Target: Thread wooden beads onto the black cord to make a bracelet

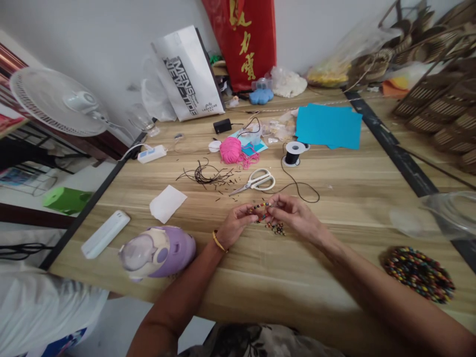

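Observation:
Between my two hands a small loop of colourful beads, a beaded bracelet (261, 205), is held just above the wooden table. My left hand (238, 222) pinches its left side; a yellow band circles that wrist. At the right side of the loop, the fingers of my right hand (290, 212) are closed on it. A little heap of loose beads (276, 228) lies right below the hands. Beyond them rest white-handled scissors (256, 181), a bunch of cut black cords (204, 173) with short snippets, and a spool of black cord (292, 154).
A purple bottle (163, 250) lies near my left forearm, with a white case (106, 234) and paper scrap (167, 204) beside it. Strung beads (418, 273) are piled at right. Farther back are pink yarn (231, 150), blue sheets (329, 125) and bags (189, 74).

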